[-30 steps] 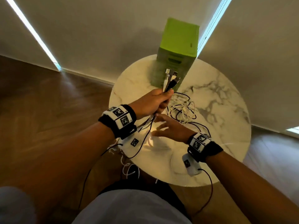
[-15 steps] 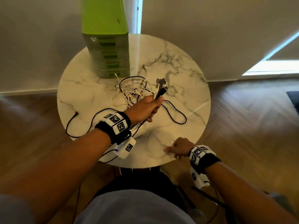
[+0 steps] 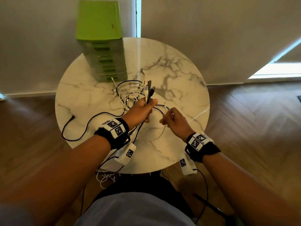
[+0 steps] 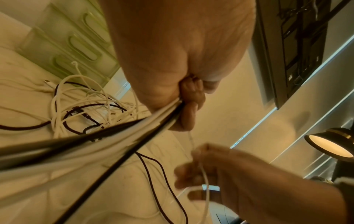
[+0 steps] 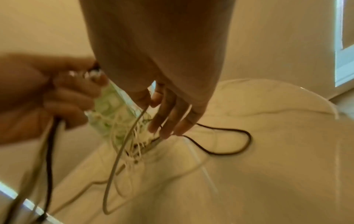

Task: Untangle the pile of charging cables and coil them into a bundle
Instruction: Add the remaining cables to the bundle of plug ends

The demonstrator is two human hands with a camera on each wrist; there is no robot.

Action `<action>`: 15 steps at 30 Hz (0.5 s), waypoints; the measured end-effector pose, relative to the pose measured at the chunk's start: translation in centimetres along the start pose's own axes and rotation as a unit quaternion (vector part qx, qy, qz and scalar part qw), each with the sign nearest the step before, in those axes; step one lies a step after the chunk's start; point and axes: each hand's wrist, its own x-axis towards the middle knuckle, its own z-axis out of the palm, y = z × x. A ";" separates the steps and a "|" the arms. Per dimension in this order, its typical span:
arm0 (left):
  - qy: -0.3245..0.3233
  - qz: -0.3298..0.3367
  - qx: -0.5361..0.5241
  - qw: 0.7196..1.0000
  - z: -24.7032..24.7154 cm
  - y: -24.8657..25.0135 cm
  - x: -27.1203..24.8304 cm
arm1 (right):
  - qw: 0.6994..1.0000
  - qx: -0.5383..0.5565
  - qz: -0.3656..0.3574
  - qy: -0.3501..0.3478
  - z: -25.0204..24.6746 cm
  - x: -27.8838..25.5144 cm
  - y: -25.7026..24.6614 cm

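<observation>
My left hand (image 3: 145, 110) grips a bunch of black and white cable ends (image 3: 149, 90), plugs pointing up, above the round marble table (image 3: 184, 82). The held cables (image 4: 99, 145) run back under my wrist. A tangled pile of white and black cables (image 3: 128, 95) lies on the table just behind that hand. My right hand (image 3: 169, 118), close to the right of the left, pinches a thin white cable (image 3: 165, 110) between thumb and forefinger (image 5: 141, 98); its other fingers are spread loosely. That white cable (image 5: 122, 145) hangs down in a loop.
A green drawer unit (image 3: 101, 46) stands at the table's back left. One black cable (image 3: 78, 128) trails across the left of the table, another loops at the right (image 5: 229, 145). Several cables hang off the front edge (image 3: 105, 175). A lamp (image 4: 329, 145) shows beside the table.
My right hand has risen from the table's front edge to beside the left hand and taken a thin white cable in a pinch. The left hand keeps its grip on the bunch.
</observation>
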 end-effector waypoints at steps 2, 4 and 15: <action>0.026 0.011 0.005 1.000 0.3 0.2 0.3 | 0.998 0.041 -0.034 -0.025 -0.5 0.5 -2.1; 0.027 0.031 -0.010 0.999 0.5 0.7 0.4 | 0.995 0.041 -0.080 -0.053 -0.4 0.7 -3.9; 0.141 0.081 -0.086 0.983 -0.7 2.3 1.1 | 0.962 0.177 -0.102 -0.184 1.9 -2.1 -6.1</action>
